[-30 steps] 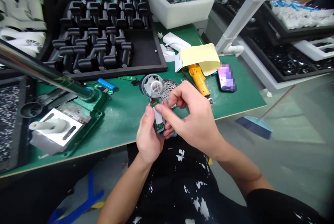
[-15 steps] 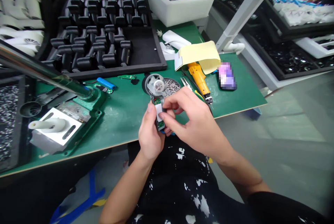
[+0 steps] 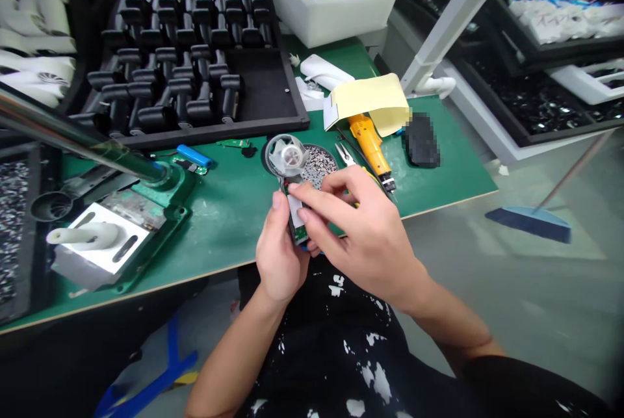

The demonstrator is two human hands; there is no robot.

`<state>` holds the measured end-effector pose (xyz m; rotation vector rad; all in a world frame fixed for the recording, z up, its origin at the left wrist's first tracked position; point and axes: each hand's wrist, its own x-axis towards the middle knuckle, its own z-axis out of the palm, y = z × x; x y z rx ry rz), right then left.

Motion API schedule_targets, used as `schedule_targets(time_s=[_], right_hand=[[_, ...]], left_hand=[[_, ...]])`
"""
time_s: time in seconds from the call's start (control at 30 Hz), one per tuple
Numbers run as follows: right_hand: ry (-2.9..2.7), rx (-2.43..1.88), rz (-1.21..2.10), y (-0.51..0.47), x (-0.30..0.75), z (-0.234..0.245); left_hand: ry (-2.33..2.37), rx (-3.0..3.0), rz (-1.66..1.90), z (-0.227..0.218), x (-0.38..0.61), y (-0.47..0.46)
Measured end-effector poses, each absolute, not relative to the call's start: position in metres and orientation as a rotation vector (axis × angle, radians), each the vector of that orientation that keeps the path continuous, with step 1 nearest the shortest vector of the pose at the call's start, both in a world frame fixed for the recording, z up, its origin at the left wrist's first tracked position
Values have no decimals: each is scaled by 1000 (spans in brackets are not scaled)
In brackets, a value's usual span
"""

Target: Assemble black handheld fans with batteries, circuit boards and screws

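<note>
An opened handheld fan (image 3: pixel 294 234) with a round translucent impeller (image 3: pixel 288 155) at its top and a green circuit board in its handle is in front of me. My left hand (image 3: pixel 280 252) is closed around the handle from the left and below. A white rectangular pad (image 3: pixel 295 210) lies along the board. My right hand (image 3: pixel 363 229) has its index fingertip at the pad's upper end and its thumb tip on the pad's edge, other fingers curled. Right behind the fan stands a round dish of small screws (image 3: pixel 319 164). The far side of the handle is hidden.
A black tray (image 3: pixel 205 133) holds several black housings. Pliers (image 3: pixel 346 154), a yellow electric screwdriver (image 3: pixel 368 142) and a pixelated dark object (image 3: pixel 422 140) lie at right. A green press stand (image 3: pixel 175 200) is at left, a white bin (image 3: pixel 336 21) behind. A broom (image 3: pixel 529 223) is on the floor.
My right index finger has straightened and moved up to the pad's upper end. The fan stays in my left hand. A broom has come into sight on the floor at right.
</note>
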<state>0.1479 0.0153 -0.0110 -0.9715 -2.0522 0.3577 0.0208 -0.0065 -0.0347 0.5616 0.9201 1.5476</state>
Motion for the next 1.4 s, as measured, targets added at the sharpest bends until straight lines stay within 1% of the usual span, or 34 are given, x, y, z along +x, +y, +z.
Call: schedule_targets(time_s=[0.07,0.17,0.43,0.83,1.13,1.4], right_hand=[[-2057,-966,283,14,148,-13],[-2044,-954,257,13,147,-13],[-2016,-955,422,15,148,-11],[-2006,-907,405,16,149,-13],[-1975,-855,374,13,147,-17],[-2023,-815,194,14,147,-19]], left_hand=[[916,557,1584,-36,22,-8],[909,545,1597,-37,24,-9],[832,584,1593,-39,25,-9],[864,603,1580,-39,27,-17],[990,674,1595,-42,24,-21],[984,677,1689,-52,26,-23]])
